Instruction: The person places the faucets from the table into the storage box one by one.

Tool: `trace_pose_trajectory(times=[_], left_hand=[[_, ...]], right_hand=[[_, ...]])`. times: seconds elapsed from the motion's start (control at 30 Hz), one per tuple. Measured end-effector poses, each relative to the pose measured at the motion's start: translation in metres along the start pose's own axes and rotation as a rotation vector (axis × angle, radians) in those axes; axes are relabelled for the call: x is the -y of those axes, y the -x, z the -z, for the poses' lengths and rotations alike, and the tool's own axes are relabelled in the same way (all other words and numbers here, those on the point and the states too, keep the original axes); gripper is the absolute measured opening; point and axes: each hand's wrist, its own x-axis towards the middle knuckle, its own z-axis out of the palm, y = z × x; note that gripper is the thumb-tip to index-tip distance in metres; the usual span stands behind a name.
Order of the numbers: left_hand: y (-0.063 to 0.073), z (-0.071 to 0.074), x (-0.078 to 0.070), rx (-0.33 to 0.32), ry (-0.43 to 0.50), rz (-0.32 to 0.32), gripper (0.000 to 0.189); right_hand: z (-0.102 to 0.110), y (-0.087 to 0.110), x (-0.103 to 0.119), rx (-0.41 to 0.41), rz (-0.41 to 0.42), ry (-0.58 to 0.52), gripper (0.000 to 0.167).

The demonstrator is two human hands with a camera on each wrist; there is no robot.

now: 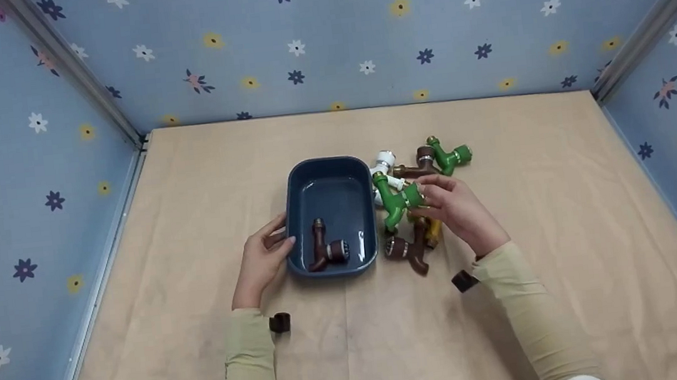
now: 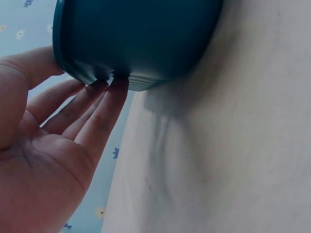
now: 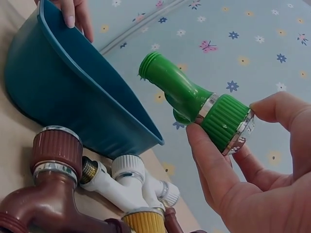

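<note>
My left hand (image 1: 260, 261) holds the left wall of a dark blue plastic tub (image 1: 333, 197), thumb at the rim and fingertips against the outside in the left wrist view. Inside the tub, near its front end, lies a brown water tap (image 1: 321, 251). With its thumb and fingers, my right hand (image 1: 460, 212) pinches a green tap (image 3: 226, 121) by its ribbed knob. That tap is raised above a pile of taps just right of the tub, its threaded end towards the tub.
The pile holds white taps (image 3: 129, 187), brown taps (image 1: 407, 249), a yellow tap (image 1: 434, 233) and another green tap (image 1: 451, 156) at its far side. Beige cloth (image 1: 212, 184) covers the table. Flowered blue panels (image 1: 323, 40) stand at the back and both sides.
</note>
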Motion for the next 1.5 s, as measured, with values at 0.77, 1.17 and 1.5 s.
trace_pose_trajectory(times=[0.77,1.17,1.5], left_hand=[[-0.001,0.000,0.003,-0.001,0.033,0.033,0.053],[0.000,0.000,0.003,0.006,0.025,0.023,0.053],[-0.009,0.003,0.029,-0.011,0.031,-0.012,0.053]], right_hand=[[-0.037,-0.025,-0.009,0.029,-0.056,-0.031,0.029],[-0.054,-0.034,-0.010,0.016,-0.088,-0.029,0.030],[-0.063,-0.045,-0.011,0.011,-0.098,-0.020,0.032]])
